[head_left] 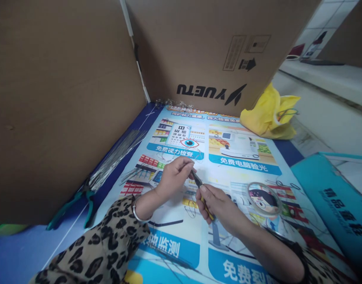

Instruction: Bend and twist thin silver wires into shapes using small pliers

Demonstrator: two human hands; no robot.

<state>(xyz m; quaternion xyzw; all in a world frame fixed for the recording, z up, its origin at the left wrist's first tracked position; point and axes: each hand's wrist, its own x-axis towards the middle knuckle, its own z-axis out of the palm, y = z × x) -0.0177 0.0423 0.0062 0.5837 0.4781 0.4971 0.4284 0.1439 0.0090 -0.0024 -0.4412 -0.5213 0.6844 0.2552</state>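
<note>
My right hand [212,201] is wrapped round yellow-handled pliers [197,180], whose dark jaws point up and left toward my other hand. Thumb and fingers of my left hand [177,173] are pinched together at the tips of those jaws; what they hold is too small to make out. Both hands are above a printed poster [195,232] with blue labels and cartoon pictures. Thin wire pieces lie on the poster around them. To the right of my right hand is a clear round ring [264,199], resting on the poster.
Cardboard panels [59,98] stand at the left and back. Green-handled pliers [74,203] and a bundle of thin wires [117,159] lie at the left. A yellow bag [266,116] and a teal box [328,197] are on the right. Small wire pieces [181,105] line the back.
</note>
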